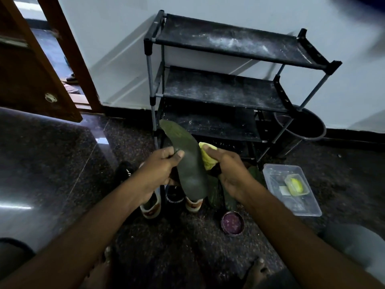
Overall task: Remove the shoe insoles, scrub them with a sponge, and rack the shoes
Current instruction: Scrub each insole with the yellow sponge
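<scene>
My left hand (160, 165) grips a dark green insole (187, 161) at its middle, holding it up lengthwise over the floor. My right hand (227, 170) holds a yellow sponge (206, 157) against the insole's right edge. Below my hands, black shoes with white and orange soles (152, 207) stand on the floor, partly hidden by my forearms. More green insoles (229, 197) lie under my right hand. The black three-tier shoe rack (229, 90) stands against the wall, its dusty shelves bare.
A clear plastic tub (291, 188) with a yellow soap dish sits on the floor at the right. A small round purple tin (232, 222) lies near my right wrist. A black bucket (302, 126) stands behind the rack. A wooden door (37, 65) is open at the left.
</scene>
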